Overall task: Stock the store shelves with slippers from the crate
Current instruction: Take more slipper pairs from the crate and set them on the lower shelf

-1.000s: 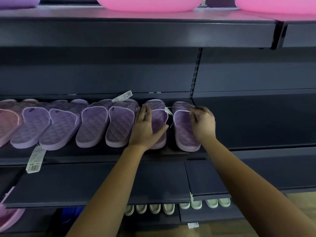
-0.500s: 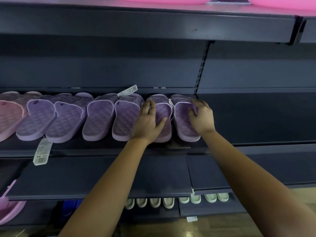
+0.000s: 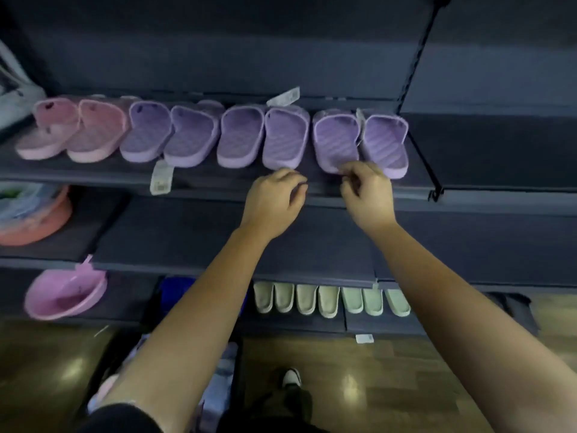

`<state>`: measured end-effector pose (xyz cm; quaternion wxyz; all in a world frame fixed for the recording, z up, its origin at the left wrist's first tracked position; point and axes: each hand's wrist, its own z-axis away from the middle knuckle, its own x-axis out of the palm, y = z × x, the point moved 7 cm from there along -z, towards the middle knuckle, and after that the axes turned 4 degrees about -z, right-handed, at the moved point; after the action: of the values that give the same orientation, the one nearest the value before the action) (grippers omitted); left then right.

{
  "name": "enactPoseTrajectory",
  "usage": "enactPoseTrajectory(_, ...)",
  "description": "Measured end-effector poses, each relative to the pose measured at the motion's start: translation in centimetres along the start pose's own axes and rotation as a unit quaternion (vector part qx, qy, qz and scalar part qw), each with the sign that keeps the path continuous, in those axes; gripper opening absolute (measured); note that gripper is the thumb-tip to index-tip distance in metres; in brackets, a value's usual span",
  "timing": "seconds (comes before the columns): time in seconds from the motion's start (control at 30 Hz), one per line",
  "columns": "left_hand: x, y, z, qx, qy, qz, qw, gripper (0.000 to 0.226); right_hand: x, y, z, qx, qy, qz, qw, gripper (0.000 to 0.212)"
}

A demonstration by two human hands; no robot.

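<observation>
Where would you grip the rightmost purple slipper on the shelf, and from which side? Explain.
Probably grip the heel of the rightmost purple slipper, coming from the front of the shelf. Its heel points at the open front edge, its strap lies toward the back, and a neighbouring slipper sits close on its left.

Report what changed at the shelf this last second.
Both the left hand and right hand came off the rightmost purple pair and drew back to the shelf's front edge; whether the right still touches a heel is unclear. The slipper row stayed put.
</observation>
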<state>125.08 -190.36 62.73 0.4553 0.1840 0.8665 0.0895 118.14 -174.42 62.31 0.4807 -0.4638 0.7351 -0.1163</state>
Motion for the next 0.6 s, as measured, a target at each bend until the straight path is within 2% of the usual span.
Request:
enactPoseTrajectory(0.1,-1.5,-1.8,5.8,-0.036,-0.030,-0.008,0.999,0.028,2.7,-1.9,4.5,-0.001,-0.037,-0.019,0.999,0.030)
enactPoseTrajectory(0.37,-5.4,-9.9,21.0,-0.181,-0.123,-0.021,0.976,0.019,10.6,-5.3,15.6,0.070,-0.184,-0.028,0.980,0.027)
enactPoseTrajectory(0.6,-7.6,-19.9,31.5,-0.277,-0.187,-0.019,0.942,0.018,19.6,-8.3,20.8,0.119,-0.243,-0.015,0.963,0.024)
